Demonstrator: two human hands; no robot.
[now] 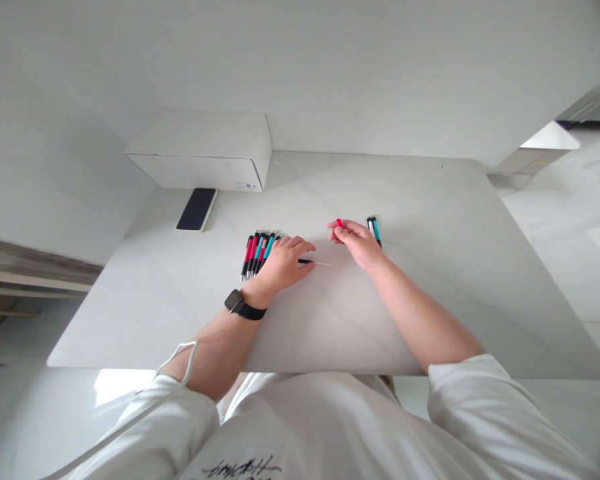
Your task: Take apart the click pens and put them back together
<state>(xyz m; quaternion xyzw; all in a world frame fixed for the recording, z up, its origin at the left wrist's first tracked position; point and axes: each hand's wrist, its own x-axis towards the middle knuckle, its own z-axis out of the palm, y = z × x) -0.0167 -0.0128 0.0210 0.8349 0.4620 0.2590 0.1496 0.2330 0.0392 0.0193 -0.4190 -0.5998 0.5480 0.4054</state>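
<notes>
My left hand [285,263] rests on the white table [430,280], fingers closed around a thin pen refill [316,263] whose black end and white tip stick out to the right. Just left of it lies a row of several red and teal pens [257,253]. My right hand [356,241] hovers a little to the right, pinching a small red pen part [339,223] between thumb and fingers. Behind that hand lie two finished pens [374,227], one white and one teal.
A white cardboard box [205,150] stands at the table's back left against the wall. A dark phone [197,209] lies face up in front of it. A black watch [239,304] is on my left wrist.
</notes>
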